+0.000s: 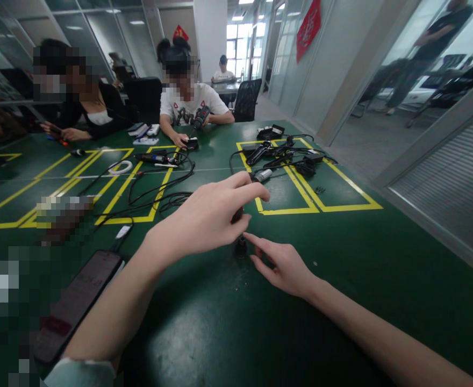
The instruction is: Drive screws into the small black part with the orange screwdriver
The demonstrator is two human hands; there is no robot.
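My left hand (216,212) reaches over the table with its fingers curled around a dark object (237,216), mostly hidden by the fingers. Directly below stands a small dark cylindrical part (241,246) on the green tabletop. From the right comes my right hand (282,263), its index finger stretched toward the top of that part. Its thumb is apart from the index finger, and nothing shows between them. Whether the index fingertip touches the part, I cannot tell. Just beyond my left fingers a grey-and-black tool end (263,175) shows.
A phone (79,306) with a cable lies at left. Black cables and tools (277,150) cover the taped area ahead; another cabled tool (156,157) lies left of it. Across the table a co-worker (192,102) holds a power drill (201,116); another person (87,107) sits left.
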